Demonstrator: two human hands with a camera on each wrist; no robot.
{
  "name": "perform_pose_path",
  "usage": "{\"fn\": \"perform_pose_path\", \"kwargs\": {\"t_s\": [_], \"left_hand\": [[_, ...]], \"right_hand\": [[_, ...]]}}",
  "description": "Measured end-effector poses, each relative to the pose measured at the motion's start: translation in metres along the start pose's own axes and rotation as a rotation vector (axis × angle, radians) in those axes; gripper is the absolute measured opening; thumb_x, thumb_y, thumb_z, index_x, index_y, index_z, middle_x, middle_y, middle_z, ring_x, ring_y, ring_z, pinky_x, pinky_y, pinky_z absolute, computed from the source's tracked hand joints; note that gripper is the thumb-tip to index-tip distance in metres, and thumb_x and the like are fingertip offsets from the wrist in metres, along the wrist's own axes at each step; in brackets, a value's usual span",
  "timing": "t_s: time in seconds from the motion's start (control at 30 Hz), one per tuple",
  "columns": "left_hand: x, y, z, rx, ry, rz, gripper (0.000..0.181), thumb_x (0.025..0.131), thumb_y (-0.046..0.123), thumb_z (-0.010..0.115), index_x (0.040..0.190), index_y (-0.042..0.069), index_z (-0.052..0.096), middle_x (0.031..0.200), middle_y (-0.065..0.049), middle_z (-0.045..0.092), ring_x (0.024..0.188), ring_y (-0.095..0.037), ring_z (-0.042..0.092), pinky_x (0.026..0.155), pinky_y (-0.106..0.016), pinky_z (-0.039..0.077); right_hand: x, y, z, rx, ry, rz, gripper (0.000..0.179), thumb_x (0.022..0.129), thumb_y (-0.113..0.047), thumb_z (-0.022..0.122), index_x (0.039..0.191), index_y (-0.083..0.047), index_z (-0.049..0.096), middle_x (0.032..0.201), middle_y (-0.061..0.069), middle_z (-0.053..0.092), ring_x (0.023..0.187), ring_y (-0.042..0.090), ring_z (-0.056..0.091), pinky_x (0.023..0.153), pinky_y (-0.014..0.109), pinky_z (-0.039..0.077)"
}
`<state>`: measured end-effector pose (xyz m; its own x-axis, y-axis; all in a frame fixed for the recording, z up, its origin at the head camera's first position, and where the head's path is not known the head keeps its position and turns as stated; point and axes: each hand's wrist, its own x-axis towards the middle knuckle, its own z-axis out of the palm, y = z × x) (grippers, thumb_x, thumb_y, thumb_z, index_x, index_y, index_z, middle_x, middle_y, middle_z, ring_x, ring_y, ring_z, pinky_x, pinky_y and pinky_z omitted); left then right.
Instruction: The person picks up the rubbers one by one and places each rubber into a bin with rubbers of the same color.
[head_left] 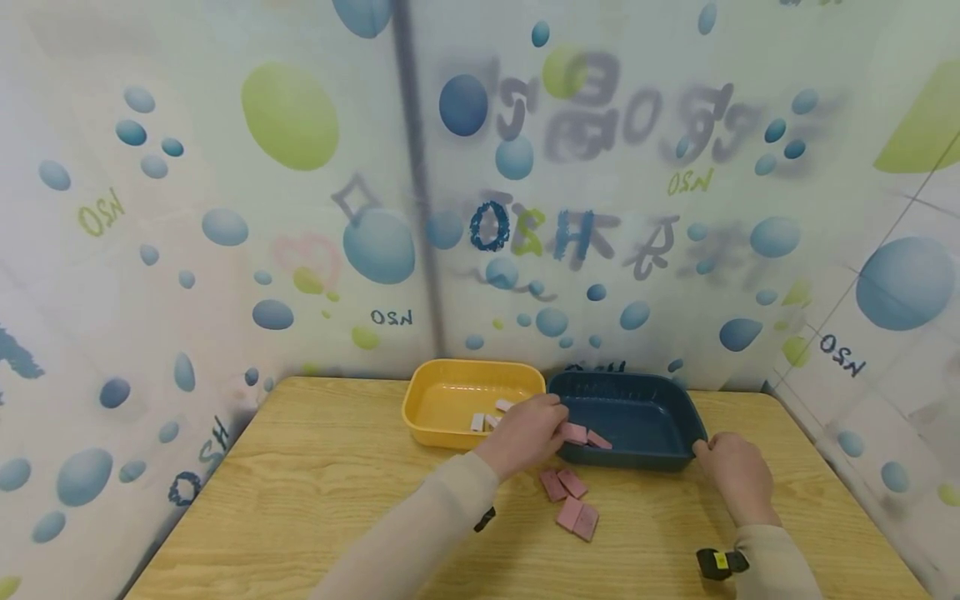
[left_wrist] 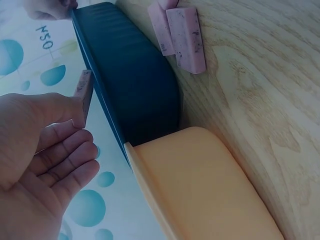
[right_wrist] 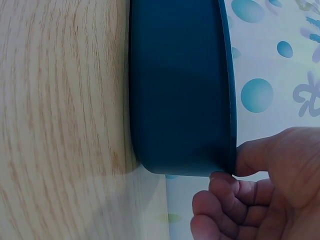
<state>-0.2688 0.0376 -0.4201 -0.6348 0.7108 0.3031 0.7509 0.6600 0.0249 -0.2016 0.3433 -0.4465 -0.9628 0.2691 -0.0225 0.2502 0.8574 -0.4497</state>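
My left hand (head_left: 525, 433) pinches a pink rectangular block (left_wrist: 86, 95) between thumb and fingers, above the near left rim of a dark blue plastic tray (head_left: 637, 458). Another pink block (head_left: 598, 439) shows just inside that rim. At the tray's near right corner, my right hand (head_left: 733, 473) grips the rim between thumb and bent forefinger; its other fingers curl loosely below, as the right wrist view shows. Several pink blocks (head_left: 570, 513) with dark specks lie flat on the table in front of the blue tray.
A yellow tray (head_left: 427, 437) stands against the blue one's left side, with several white blocks (head_left: 477, 422) in it, partly hidden by my left hand. Both trays sit at the back of the wooden table (head_left: 315, 492), near a patterned wall sheet (head_left: 375, 350).
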Motion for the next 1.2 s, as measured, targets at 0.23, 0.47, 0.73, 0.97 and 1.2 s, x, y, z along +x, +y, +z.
{"fn": "perform_pose_path", "kwargs": {"t_s": [0.23,0.47,0.73,0.97,1.2], "left_hand": [[0.008,0.0,0.004,0.022,-0.03,-0.007,0.012,0.1,0.021,0.068,0.089,0.017,0.069,0.082,0.005,0.057,0.073,-0.007,0.05,0.063,-0.017,0.043],[0.016,-0.003,0.007,-0.035,-0.067,-0.039,0.015,0.102,0.021,0.067,0.089,0.015,0.071,0.081,0.003,0.057,0.072,-0.009,0.049,0.063,-0.017,0.043],[0.024,-0.004,0.01,-0.014,-0.093,-0.068,0.016,0.101,0.017,0.065,0.086,0.015,0.07,0.081,0.004,0.055,0.072,-0.009,0.048,0.061,-0.018,0.041],[0.034,-0.005,0.014,-0.008,-0.119,-0.093,0.011,0.099,0.015,0.066,0.09,0.013,0.072,0.084,0.001,0.058,0.074,-0.011,0.051,0.066,-0.019,0.045],[0.037,-0.003,0.015,0.063,-0.143,-0.085,0.01,0.098,0.014,0.068,0.103,0.013,0.077,0.094,-0.001,0.067,0.086,-0.014,0.063,0.074,-0.023,0.054]], "right_hand": [[0.0,-0.001,0.0,-0.004,-0.003,-0.001,0.042,0.099,-0.02,0.046,0.059,-0.016,0.034,0.058,-0.004,0.028,0.055,0.013,0.027,0.05,0.028,0.027],[0.0,0.0,0.001,-0.003,0.007,-0.004,0.042,0.099,-0.02,0.046,0.059,-0.016,0.035,0.058,-0.004,0.03,0.055,0.013,0.029,0.05,0.028,0.028],[0.0,0.0,0.001,0.0,0.009,-0.002,0.041,0.099,-0.021,0.046,0.06,-0.016,0.034,0.058,-0.004,0.03,0.055,0.013,0.029,0.05,0.028,0.028],[0.001,0.0,0.0,-0.002,0.001,0.008,0.041,0.099,-0.021,0.046,0.06,-0.016,0.035,0.058,-0.004,0.03,0.055,0.014,0.029,0.05,0.028,0.028],[0.0,0.0,0.001,-0.002,0.005,-0.003,0.041,0.098,-0.02,0.046,0.059,-0.016,0.035,0.058,-0.004,0.029,0.055,0.013,0.029,0.05,0.028,0.028]]}}
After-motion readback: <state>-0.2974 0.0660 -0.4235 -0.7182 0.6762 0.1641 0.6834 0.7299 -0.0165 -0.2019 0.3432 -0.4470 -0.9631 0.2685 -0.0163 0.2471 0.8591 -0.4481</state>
